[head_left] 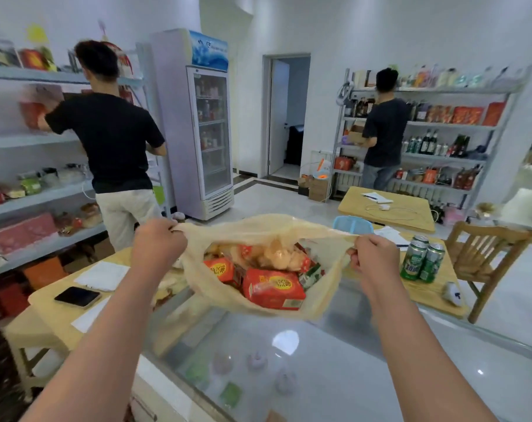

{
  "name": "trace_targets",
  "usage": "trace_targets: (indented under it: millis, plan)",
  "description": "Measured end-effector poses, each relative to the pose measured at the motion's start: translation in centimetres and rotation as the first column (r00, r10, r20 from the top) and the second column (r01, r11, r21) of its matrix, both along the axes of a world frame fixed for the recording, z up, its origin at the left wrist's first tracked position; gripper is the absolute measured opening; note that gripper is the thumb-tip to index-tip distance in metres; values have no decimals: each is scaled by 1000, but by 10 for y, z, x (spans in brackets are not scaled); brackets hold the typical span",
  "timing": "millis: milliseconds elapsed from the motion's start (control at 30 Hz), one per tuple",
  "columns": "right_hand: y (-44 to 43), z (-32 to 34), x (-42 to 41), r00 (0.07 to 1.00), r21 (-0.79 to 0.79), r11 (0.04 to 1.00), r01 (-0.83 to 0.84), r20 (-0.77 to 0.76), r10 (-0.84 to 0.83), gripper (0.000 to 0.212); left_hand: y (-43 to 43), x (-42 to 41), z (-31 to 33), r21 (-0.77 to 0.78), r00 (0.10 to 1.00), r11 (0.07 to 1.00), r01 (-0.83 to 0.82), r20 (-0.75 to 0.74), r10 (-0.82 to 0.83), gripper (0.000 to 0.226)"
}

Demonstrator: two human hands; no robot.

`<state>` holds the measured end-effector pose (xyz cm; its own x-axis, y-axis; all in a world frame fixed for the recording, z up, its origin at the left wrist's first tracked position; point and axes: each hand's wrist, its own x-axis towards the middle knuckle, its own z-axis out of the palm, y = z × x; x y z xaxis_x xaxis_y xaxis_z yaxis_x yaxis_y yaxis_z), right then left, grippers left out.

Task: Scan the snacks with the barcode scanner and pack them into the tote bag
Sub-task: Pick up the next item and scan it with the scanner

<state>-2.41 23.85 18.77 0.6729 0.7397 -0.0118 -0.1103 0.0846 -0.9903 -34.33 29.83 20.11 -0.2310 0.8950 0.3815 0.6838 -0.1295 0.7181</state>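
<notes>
- Above the glass counter (319,360), a thin, see-through beige tote bag (258,229) is held up, and its mouth is stretched wide.
- The bag's left edge is gripped in the closed left hand (158,242); its right edge is pinched in the curled fingers of the right hand (372,257).
- Inside the bag, a large red box (273,289) is seen lying at the front. A smaller red box (220,269) is set to its left, partly veiled by the bag's wall.
- Behind the boxes, pale orange packets (278,254) and red-and-green wrappers are heaped; their number cannot be told, and their print is blurred.
- Under the glass, small pale and green items are dimly shown, too hazy to be named.
- On the wooden table (426,296) to the right, green cans (422,261) are clustered, well apart from the bag.
- Near that table's front edge a small white device (451,295) is laid; whether it is the scanner cannot be told.
- A dark phone (77,296) is laid on the left table, beside white paper.
</notes>
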Motion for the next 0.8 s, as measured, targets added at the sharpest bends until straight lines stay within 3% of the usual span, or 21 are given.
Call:
trace_targets:
  millis: [167, 300, 433, 600, 800]
  plan:
    - [35, 71, 28, 979, 73, 996, 58, -200, -43, 24, 47, -36, 63, 31, 996, 999, 8, 88, -11, 27]
    - [74, 88, 44, 992, -66, 998, 5, -125, -13, 20, 116, -27, 57, -96, 996, 994, 44, 86, -36, 25]
    - [89, 93, 53, 993, -97, 994, 40, -109, -51, 21, 150, -13, 53, -70, 994, 993, 99, 42, -96, 23]
    - [104, 109, 39, 979, -35, 998, 60, -192, -65, 34, 180, 2, 71, -50, 969, 995, 90, 234, -76, 12]
    - [84, 85, 45, 988, -107, 994, -36, -154, 19, 25, 193, -14, 44, -298, 960, 943, 150, 271, -67, 19]
